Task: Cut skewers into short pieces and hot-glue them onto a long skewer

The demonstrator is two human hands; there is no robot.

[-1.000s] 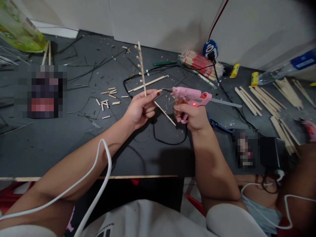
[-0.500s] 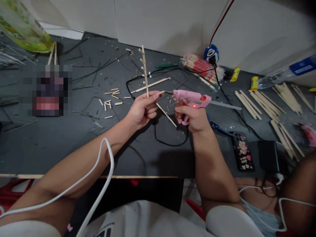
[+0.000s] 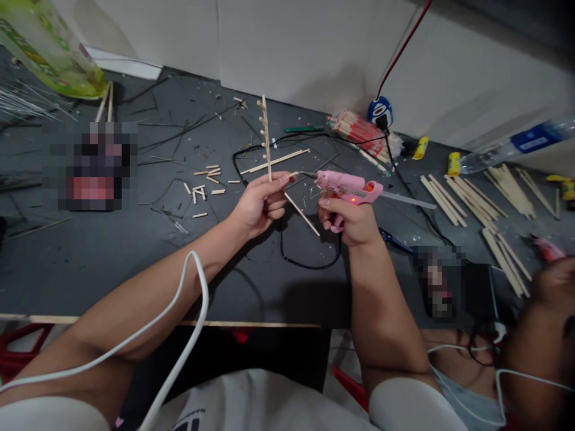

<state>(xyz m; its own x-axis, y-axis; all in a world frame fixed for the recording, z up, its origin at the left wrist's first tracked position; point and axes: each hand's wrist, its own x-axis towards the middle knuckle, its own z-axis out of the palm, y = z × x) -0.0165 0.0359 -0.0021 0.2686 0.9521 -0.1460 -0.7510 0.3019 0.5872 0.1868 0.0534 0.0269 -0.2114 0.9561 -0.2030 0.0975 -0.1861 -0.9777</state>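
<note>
My left hand [image 3: 264, 206] grips a thin wooden stick [image 3: 266, 134] with several short pegs along its upper part. The stick rises upright from my fingers. A small piece of wood [image 3: 293, 174] is pinched at my thumb and index fingertips. My right hand [image 3: 354, 220] is wrapped round the handle of a pink hot glue gun [image 3: 342, 182] with an orange light lit. Its nozzle points left at the small piece; whether they touch I cannot tell. A clear glue stick [image 3: 411, 201] juts from its back. Below my left fingers a wooden stick [image 3: 305, 216] slants, its upper end hidden.
Short cut wooden pieces [image 3: 199, 193] lie left of my hands, beyond them a longer stick [image 3: 281, 160]. A black cable [image 3: 309, 266] loops under my hands. Bundled sticks [image 3: 366, 133], flat wooden sticks [image 3: 442, 200] and a bottle [image 3: 507, 152] are right. A co-worker's hand [image 3: 557, 284] is far right.
The view has shifted slightly. My hands keep almost the same pose, with the glue gun nozzle still at the small piece. The co-worker's hand has come into view at the far right.
</note>
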